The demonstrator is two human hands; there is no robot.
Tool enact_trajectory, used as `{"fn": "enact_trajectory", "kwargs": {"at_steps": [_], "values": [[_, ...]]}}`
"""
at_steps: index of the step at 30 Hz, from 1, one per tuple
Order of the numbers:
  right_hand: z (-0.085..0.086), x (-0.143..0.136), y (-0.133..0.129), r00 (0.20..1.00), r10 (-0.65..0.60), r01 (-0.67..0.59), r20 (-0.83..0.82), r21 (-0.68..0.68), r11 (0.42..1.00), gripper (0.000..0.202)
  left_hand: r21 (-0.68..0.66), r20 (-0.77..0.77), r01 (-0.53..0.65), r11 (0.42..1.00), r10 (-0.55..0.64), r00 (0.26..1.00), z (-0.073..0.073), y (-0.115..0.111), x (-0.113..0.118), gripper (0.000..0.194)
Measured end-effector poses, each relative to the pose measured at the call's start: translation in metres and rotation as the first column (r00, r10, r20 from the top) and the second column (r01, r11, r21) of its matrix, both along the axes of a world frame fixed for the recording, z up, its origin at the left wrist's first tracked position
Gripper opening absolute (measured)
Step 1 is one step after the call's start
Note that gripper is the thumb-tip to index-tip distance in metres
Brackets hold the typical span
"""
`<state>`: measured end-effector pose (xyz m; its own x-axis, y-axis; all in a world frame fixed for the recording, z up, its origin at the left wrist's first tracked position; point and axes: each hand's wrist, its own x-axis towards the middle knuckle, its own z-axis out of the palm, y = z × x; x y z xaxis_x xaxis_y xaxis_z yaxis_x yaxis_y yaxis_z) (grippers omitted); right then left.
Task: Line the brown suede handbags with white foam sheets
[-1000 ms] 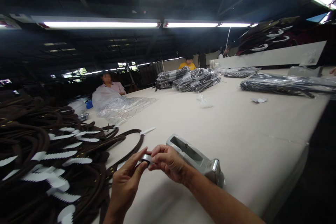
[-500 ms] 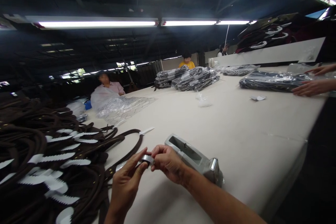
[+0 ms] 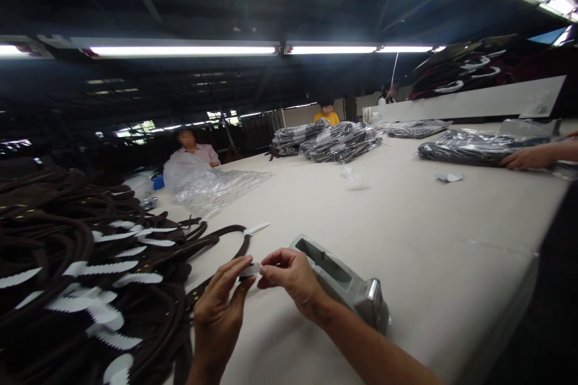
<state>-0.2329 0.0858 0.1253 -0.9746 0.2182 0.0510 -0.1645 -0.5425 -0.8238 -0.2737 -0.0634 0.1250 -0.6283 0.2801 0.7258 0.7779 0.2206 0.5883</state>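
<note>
My left hand (image 3: 221,304) pinches a small dark piece, apparently a strap, between thumb and fingers, with a short whitish strip of tape (image 3: 250,270) on it. At the strip's right end, the fingertips of my right hand (image 3: 289,280) are pressed together on it. Most of the held piece is hidden by my fingers. Just beyond my right wrist a grey tape dispenser (image 3: 332,271) stands on the table (image 3: 433,252). On the left, a heap of dark brown straps (image 3: 153,295) carries several white, saw-edged tape tabs (image 3: 111,266).
Clear plastic sheeting (image 3: 217,186) lies before a person in a pink shirt (image 3: 205,153). Plastic-wrapped bundles (image 3: 345,143) are piled further back, near a person in yellow. On the right, a co-worker's hand (image 3: 526,157) rests on another wrapped bundle (image 3: 465,147).
The view has shifted slightly. The strip between my hands looks flatter, and my right fingers stay at its end. Only one of the co-worker's hands now shows clearly on the bundle.
</note>
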Motion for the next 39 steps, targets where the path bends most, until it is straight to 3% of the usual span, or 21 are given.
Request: {"fn": "enact_trajectory", "kwargs": {"at_steps": [4, 8, 15, 19, 23, 26, 32, 35, 39], "values": [[0.001, 0.001, 0.001, 1.000, 0.008, -0.008, 0.004, 0.037, 0.999, 0.046, -0.110, -0.234, -0.084, 0.990, 0.056, 0.970, 0.001, -0.002, -0.002, 0.028], [0.002, 0.002, 0.004, 1.000, 0.004, -0.004, 0.003, 0.068, 0.998, 0.045, -0.151, -0.368, -0.095, 0.984, 0.033, 0.929, 0.004, -0.001, -0.001, 0.029], [0.000, 0.000, 0.006, 1.000, 0.016, -0.017, 0.012, 0.089, 0.996, 0.044, -0.170, -0.415, -0.082, 0.982, 0.004, 0.910, 0.007, 0.002, 0.002, 0.034], [0.001, 0.000, 0.006, 1.000, -0.014, 0.015, -0.008, 0.155, 0.988, 0.029, -0.174, -0.397, -0.054, 0.983, -0.020, 0.918, 0.009, 0.003, 0.004, 0.035], [0.005, 0.002, 0.005, 0.999, -0.035, 0.033, 0.004, 0.179, 0.983, 0.012, -0.139, -0.269, -0.035, 0.990, -0.004, 0.963, 0.005, 0.003, 0.004, 0.032], [0.006, 0.003, 0.004, 1.000, -0.018, 0.017, 0.007, 0.143, 0.990, 0.009, -0.024, -0.049, 0.020, 1.000, -0.021, 0.999, 0.002, 0.005, 0.005, 0.026], [0.004, 0.000, 0.004, 0.999, 0.027, -0.029, 0.030, 0.055, 0.998, 0.011, 0.205, 0.361, 0.030, 0.978, -0.104, 0.927, -0.005, 0.010, 0.006, 0.031], [0.001, -0.003, 0.007, 1.000, 0.015, -0.015, 0.022, -0.010, 1.000, 0.010, 0.381, 0.488, 0.013, 0.925, -0.213, 0.846, -0.006, 0.010, 0.002, 0.037], [-0.002, -0.006, 0.009, 1.000, -0.023, 0.024, 0.012, -0.048, 0.999, 0.012, 0.585, 0.506, 0.000, 0.811, -0.365, 0.781, -0.001, 0.010, 0.000, 0.039]]}}
